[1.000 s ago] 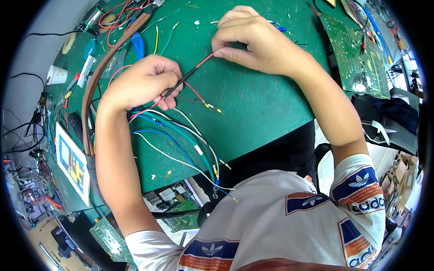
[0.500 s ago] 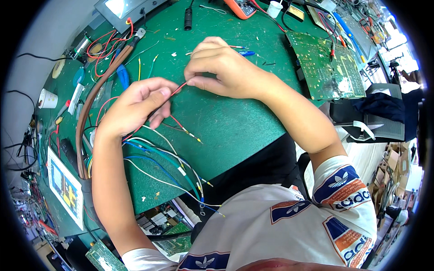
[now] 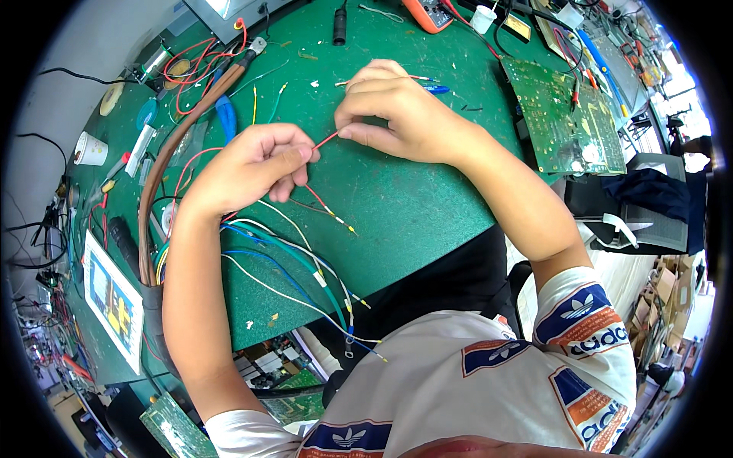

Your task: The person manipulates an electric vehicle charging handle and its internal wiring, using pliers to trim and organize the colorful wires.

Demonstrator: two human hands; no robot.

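A thin red wire (image 3: 327, 140) spans the short gap between my two hands over the green table (image 3: 412, 206). My left hand (image 3: 263, 164) pinches it between thumb and fingers. At its other end the fingertips of my right hand (image 3: 393, 114) are closed on it; the wire's end is hidden there. Below my left hand hangs a second red wire (image 3: 321, 200) with a yellow tip, beside a dark brown one. White, blue and green wires (image 3: 294, 252) fan out from under my left wrist toward the table's front edge, several with crimped ends.
A thick brown cable (image 3: 153, 198) with a metal lug curves along the left, by a blue-handled tool (image 3: 226, 114). Beyond my right hand lies a blue object (image 3: 435, 89). A green circuit board (image 3: 565, 114) stands at right, an orange meter (image 3: 429, 14) at the back.
The whole view has shifted a little, so the scene sits further right. My left fingers have closed more over the red wire, and its stretch between the hands lies flatter.
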